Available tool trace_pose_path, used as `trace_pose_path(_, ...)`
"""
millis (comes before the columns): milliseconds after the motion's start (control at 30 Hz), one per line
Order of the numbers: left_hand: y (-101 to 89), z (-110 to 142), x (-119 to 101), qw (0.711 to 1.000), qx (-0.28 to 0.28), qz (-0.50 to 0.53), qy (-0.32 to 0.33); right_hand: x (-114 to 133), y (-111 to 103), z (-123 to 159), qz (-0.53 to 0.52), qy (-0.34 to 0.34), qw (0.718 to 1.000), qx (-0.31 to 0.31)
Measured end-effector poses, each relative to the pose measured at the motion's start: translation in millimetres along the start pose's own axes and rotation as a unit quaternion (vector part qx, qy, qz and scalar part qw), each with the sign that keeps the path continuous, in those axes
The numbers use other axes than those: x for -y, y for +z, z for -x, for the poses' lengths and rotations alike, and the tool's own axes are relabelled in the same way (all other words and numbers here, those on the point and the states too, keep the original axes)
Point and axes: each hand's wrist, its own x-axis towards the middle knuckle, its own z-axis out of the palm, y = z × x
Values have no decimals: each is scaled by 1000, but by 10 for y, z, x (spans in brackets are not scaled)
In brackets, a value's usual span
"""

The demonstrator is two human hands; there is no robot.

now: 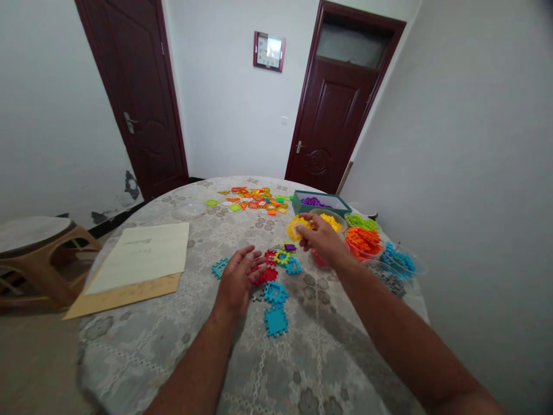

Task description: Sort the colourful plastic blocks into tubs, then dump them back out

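Observation:
My right hand (322, 237) pinches a flat yellow plastic piece (296, 226) above the table, beside the bowl of yellow pieces (332, 221). My left hand (239, 276) lies on the round table (173, 346) with fingers stretched out, its fingertips touching a red interlocking piece (266, 275). A small cluster of joined pieces lies by the hands: blue ones (275, 306), a yellow-green ring piece (282, 257) and a purple one (290, 247). A lone blue piece (219, 267) sits left of my left hand.
A heap of loose mixed pieces (253, 199) lies at the table's far side. A green box of purple pieces (318, 202) and bowls of green (362, 221), orange (363, 240) and blue pieces (398, 259) stand right. Paper sheets (142, 253) lie left; a stool (34, 242) stands beyond.

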Motion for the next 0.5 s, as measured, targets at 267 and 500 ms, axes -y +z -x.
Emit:
trace_pose_path(267,-68,-31,2,996,-50,-61,33,-248,-877,-1226,211,130,961,-123)
trace_pose_path(500,-115,-78,-11,992,-95,-56,69,-529,-989,-1389,283,185,928,-156)
